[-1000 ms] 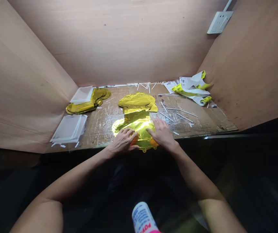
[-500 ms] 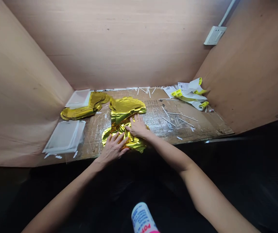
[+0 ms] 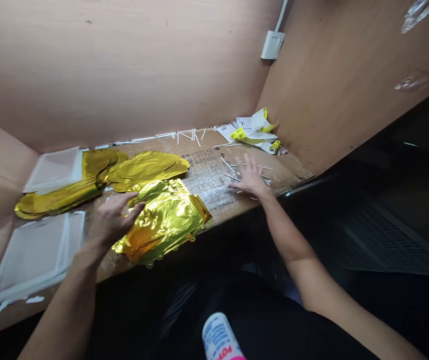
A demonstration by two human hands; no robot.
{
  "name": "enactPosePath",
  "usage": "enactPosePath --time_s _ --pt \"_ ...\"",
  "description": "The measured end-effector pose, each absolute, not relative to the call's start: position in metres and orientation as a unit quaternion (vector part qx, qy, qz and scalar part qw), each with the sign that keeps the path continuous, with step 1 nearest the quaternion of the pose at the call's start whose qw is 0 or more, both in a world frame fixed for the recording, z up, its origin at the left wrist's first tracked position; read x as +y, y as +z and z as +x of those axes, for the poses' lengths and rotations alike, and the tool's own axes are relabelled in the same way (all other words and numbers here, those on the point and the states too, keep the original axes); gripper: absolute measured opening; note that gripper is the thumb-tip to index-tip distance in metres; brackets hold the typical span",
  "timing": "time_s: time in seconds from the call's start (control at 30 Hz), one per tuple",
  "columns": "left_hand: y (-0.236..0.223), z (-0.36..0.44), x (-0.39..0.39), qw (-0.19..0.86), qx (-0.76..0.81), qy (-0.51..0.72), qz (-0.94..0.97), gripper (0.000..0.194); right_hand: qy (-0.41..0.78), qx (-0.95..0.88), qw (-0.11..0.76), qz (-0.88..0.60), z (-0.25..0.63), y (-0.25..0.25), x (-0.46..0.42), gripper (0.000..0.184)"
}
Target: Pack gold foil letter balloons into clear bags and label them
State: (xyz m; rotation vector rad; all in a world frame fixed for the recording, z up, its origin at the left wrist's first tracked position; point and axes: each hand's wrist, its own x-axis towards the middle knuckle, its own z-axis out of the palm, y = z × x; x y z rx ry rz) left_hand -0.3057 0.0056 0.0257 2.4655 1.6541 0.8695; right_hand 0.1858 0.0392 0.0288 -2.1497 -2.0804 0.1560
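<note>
A shiny gold foil balloon lies flat and crumpled at the front edge of the cardboard-covered bench. My left hand is at its left side, thumb and fingers apart, gripping nothing. Behind it, more flat gold foil is folded in a layer. My right hand is spread open over several thin white sticks on the right part of the bench. Whether its fingertips touch a stick, I cannot tell.
Stacked clear plastic bags lie at the front left, with another stack behind them on a gold foil pile. A yellow-and-white label strip sits in the back right corner. A printed white bottle shows at the bottom.
My right hand has left the foil and moved right over the sticks. My left hand has lifted to the foil's left side. The front foil lies more spread out, and the view has turned right.
</note>
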Motion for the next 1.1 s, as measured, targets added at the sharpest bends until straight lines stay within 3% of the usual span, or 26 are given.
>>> enactPosePath --time_s 0.1,0.27,0.33,0.5,0.67,0.8,0.93,1.1 --pt "0.038 -0.294 0.061 0.064 0.564 0.272 0.777 0.054 0.096 -0.604 0.044 -0.79 0.249 0.016 0.043 0.131" --pt "0.028 -0.263 0.115 0.053 0.591 0.314 0.741 0.048 0.105 -0.667 0.056 -0.736 0.217 0.005 0.072 0.084" --pt "0.015 -0.257 0.12 0.022 0.588 0.314 0.745 0.042 0.077 -0.673 0.054 -0.734 0.19 0.012 0.084 0.073" --pt "-0.014 -0.252 0.125 -0.004 0.594 0.281 0.754 0.037 -0.006 -0.765 0.081 -0.639 0.098 0.043 0.16 0.064" --pt "-0.02 -0.256 0.126 -0.049 0.578 0.29 0.761 0.043 0.007 -0.903 0.026 -0.429 -0.08 0.051 0.281 0.056" --pt "-0.022 -0.262 0.124 -0.029 0.586 0.28 0.76 0.043 -0.039 -0.895 -0.015 -0.443 -0.189 0.041 0.349 0.054" --pt "-0.028 -0.266 0.126 -0.007 0.593 0.283 0.753 0.04 -0.08 -0.886 -0.034 -0.456 -0.216 0.028 0.379 0.049" --pt "-0.032 -0.266 0.127 -0.022 0.581 0.3 0.757 0.04 -0.094 -0.891 -0.055 -0.44 -0.172 0.023 0.391 0.049"
